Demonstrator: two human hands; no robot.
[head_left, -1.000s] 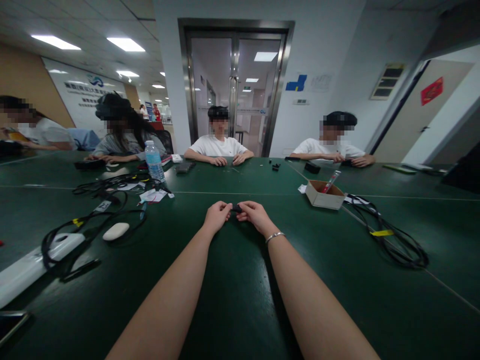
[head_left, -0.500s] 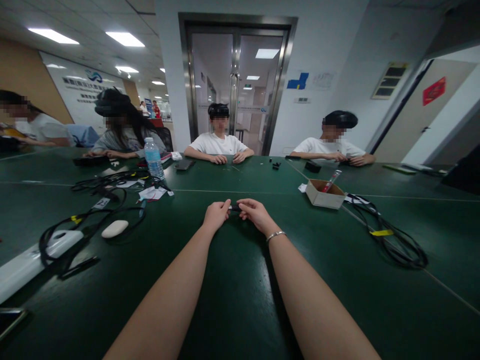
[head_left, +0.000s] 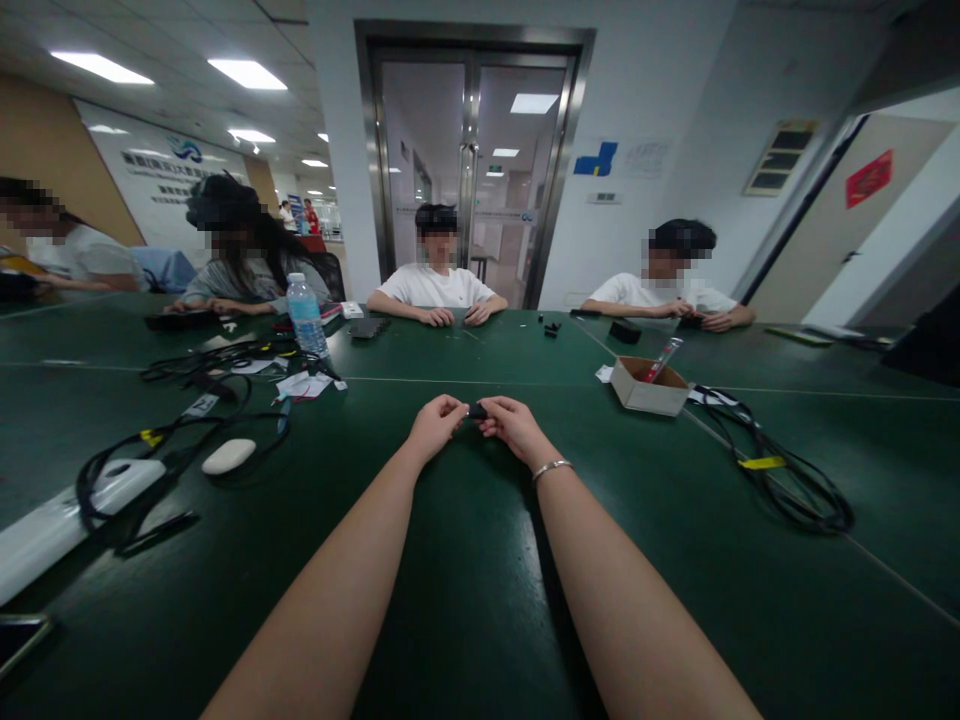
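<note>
Both my hands meet over the middle of the green table (head_left: 465,560). A small black object (head_left: 476,411) is between them, too small for me to tell its kind. My right hand (head_left: 514,425) is closed on it, fingers pinched round its right end. At its left end, my left hand (head_left: 439,425) is closed too, thumb and fingers pressed together. A small light spot shows on the object beside the left fingertips. The fingers partly hide the object. A metal bracelet (head_left: 553,468) circles my right wrist.
To the right lie an open box (head_left: 649,396) and a coiled black cable (head_left: 795,490). On the left are a white mouse (head_left: 229,457), tangled cables (head_left: 202,420), a white power strip (head_left: 82,510) and a water bottle (head_left: 305,318). Several people sit across the table.
My left fingers have shifted slightly on the small black object, and more of its dark face shows between my hands. The hands stay in about the same place.
</note>
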